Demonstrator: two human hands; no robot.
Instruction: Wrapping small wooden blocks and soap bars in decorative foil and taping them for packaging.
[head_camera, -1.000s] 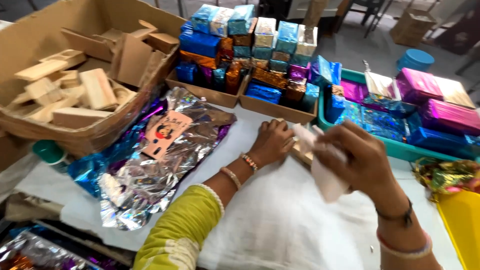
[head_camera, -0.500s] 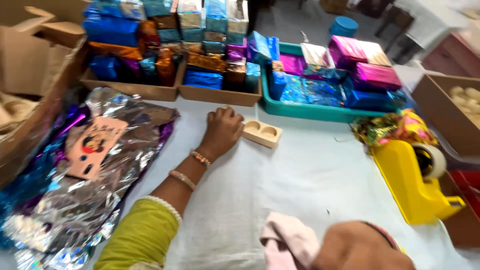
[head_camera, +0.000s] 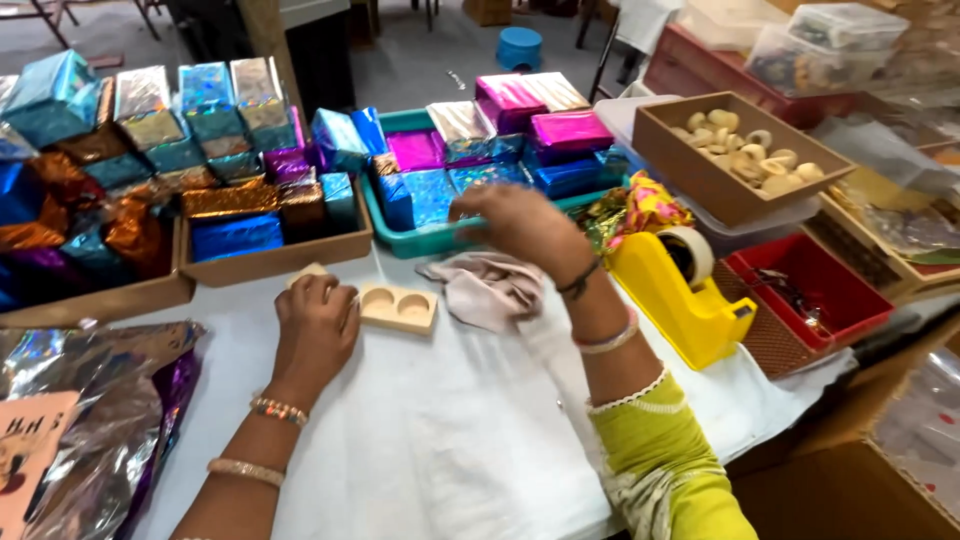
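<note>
Wooden block (head_camera: 397, 307) with two round hollows sits on the white-covered table (head_camera: 450, 440), left of middle, just near of the cardboard tray (head_camera: 280, 262) full of foil-wrapped boxes. Left hand (head_camera: 315, 330) lies flat on its left end, fingers relaxed, pinning it rather than gripping. Right hand (head_camera: 520, 225) is up over the near edge of the teal tray (head_camera: 430, 240), fingers loosely curled, and as far as I can see it's holding nothing. A crumpled pinkish cloth (head_camera: 485, 288) lies just right of the block, under that hand.

My guess is the block is light, stiff and smooth, so it'd slide on that cover if nudged. Pinching it by the long edges looks safest, thumb on one side. Yellow tape dispenser (head_camera: 685, 295) stands further right, and silver foil sheets (head_camera: 95, 430) are piled at the near left.
</note>
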